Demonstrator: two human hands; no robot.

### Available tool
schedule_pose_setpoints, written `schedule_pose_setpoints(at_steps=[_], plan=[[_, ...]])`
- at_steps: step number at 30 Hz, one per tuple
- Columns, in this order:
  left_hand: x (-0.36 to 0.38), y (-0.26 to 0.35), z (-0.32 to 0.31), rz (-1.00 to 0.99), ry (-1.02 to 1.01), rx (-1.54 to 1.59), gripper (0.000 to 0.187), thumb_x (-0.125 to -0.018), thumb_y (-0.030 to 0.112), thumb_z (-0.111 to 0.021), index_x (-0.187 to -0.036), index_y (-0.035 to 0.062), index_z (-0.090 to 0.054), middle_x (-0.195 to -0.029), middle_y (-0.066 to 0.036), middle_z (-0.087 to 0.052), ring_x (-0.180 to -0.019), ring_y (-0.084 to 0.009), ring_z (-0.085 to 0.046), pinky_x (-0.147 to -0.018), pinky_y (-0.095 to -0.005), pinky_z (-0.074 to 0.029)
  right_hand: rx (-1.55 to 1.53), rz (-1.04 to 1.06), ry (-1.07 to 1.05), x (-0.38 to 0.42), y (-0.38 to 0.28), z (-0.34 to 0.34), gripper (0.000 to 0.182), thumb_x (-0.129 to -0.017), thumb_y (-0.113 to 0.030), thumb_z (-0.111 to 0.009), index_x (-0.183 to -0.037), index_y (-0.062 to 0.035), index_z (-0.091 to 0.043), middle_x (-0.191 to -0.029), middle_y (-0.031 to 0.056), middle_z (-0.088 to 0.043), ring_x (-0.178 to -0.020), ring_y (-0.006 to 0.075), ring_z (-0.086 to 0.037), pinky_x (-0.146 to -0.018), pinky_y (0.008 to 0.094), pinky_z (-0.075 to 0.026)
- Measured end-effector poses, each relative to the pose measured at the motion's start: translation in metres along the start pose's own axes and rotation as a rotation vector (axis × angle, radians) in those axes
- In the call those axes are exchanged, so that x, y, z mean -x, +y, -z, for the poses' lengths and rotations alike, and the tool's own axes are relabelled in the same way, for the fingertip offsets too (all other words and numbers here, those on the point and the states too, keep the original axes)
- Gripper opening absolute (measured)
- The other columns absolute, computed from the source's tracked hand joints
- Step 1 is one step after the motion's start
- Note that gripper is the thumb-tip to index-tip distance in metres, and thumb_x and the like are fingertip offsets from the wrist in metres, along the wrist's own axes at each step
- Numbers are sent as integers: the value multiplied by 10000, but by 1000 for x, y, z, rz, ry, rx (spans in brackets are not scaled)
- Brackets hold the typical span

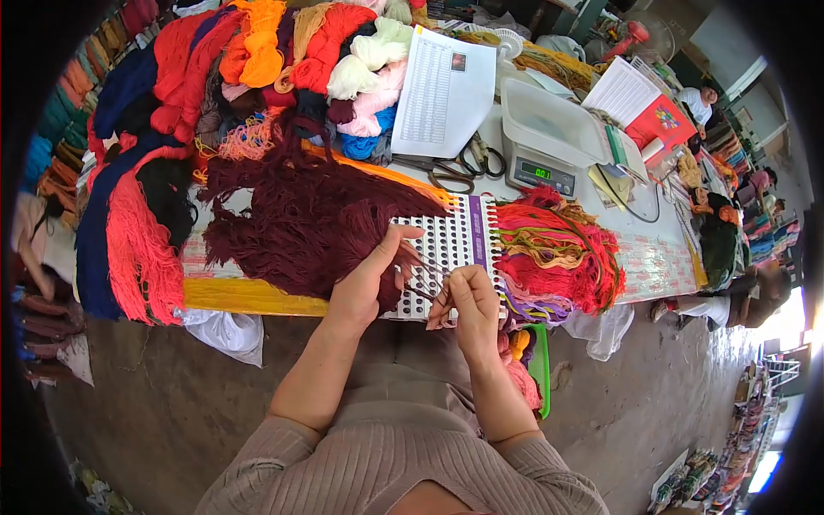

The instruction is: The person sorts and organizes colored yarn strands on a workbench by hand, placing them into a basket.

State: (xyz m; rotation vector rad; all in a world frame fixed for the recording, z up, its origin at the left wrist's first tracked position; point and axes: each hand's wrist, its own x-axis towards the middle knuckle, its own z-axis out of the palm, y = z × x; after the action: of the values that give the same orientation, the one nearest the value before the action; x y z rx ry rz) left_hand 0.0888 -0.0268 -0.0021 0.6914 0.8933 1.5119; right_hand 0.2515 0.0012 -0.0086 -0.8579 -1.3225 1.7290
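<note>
A large loose heap of maroon yarn lies on the table in front of me. My left hand is closed around its right end, thumb stretched upward. A few maroon strands run from there to my right hand, whose thumb and fingers pinch them. Beneath both hands is a white card with rows of holes and a purple printed strip along its right side. From the card's right edge hangs a thick bunch of cut threads in red, pink, green and purple. Orange yarn reaches the card's upper corner.
Skeins in many colours pile up at the back left. Black-handled scissors, a printed sheet and a digital scale with a clear tub stand behind the card. A green basket sits below the table edge. Other people are at both sides.
</note>
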Motion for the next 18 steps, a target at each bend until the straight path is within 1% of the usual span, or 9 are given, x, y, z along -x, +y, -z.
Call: schedule_pose_setpoints(at_steps=[2, 6, 12, 13, 14, 16, 17, 18], plan=[[0, -1, 1, 4, -1, -38, 403, -968, 368, -348, -1121, 52, -545, -832, 3, -565, -690, -39, -449, -607, -174, -365, -7, 5, -10, 0, 2, 1, 192, -966, -200, -396, -901, -30, -458, -622, 60, -571, -492, 106, -550, -469, 188, -393], [0, -1, 0, 15, -2, -19, 404, -968, 372, -344, -1113, 54, -545, -832, -4, -579, -683, -42, -468, -597, -176, -368, -8, 14, -11, 0, 2, 1, 202, -967, -208, -396, -900, -28, -459, -622, 58, -568, -489, 105, -545, -462, 188, -389], [2, -2, 3, 24, -40, -51, 406, -969, 373, -333, -1098, 53, -547, -838, -41, -619, -660, -59, -509, -590, -174, -372, -14, 7, 10, 0, 2, 1, 219, -965, -230, -403, -900, -29, -461, -611, 55, -558, -472, 106, -532, -450, 184, -382], [2, -2, 3, 34, -52, -2, 404, -969, 367, -332, -1097, 50, -547, -846, -53, -626, -656, -65, -512, -586, -177, -375, -1, 11, 30, 0, 2, 0, 222, -964, -235, -407, -900, -30, -462, -609, 55, -556, -466, 107, -530, -447, 183, -380], [0, -2, 2, 44, -77, 47, 402, -969, 362, -332, -1096, 47, -547, -855, -66, -632, -653, -71, -515, -582, -179, -377, -28, -27, 46, 1, 2, 0, 215, -962, -235, -413, -897, -35, -460, -606, 54, -553, -460, 108, -529, -433, 184, -378], [-2, -4, 5, 35, -66, 116, 392, -970, 333, -334, -1101, 28, -544, -891, -119, -639, -652, -88, -527, -562, -192, -390, -53, -51, 26, 2, 1, 0, 197, -957, -234, -426, -906, -47, -462, -612, 51, -552, -463, 114, -536, -421, 188, -387], [-2, -4, 5, 51, -47, 172, 381, -967, 318, -352, -1093, 15, -546, -882, -129, -644, -631, -91, -527, -544, -191, -387, -71, -105, 23, 3, -3, -3, 190, -952, -227, -430, -899, -46, -452, -603, 69, -552, -457, 143, -543, -417, 205, -420], [-2, -1, 5, 52, -50, 206, 365, -964, 301, -371, -1079, 5, -551, -886, -137, -648, -612, -91, -528, -522, -190, -384, -3, -140, -56, 3, -5, -2, 202, -947, -242, -443, -912, -46, -476, -600, 61, -550, -465, 143, -547, -422, 213, -428]])
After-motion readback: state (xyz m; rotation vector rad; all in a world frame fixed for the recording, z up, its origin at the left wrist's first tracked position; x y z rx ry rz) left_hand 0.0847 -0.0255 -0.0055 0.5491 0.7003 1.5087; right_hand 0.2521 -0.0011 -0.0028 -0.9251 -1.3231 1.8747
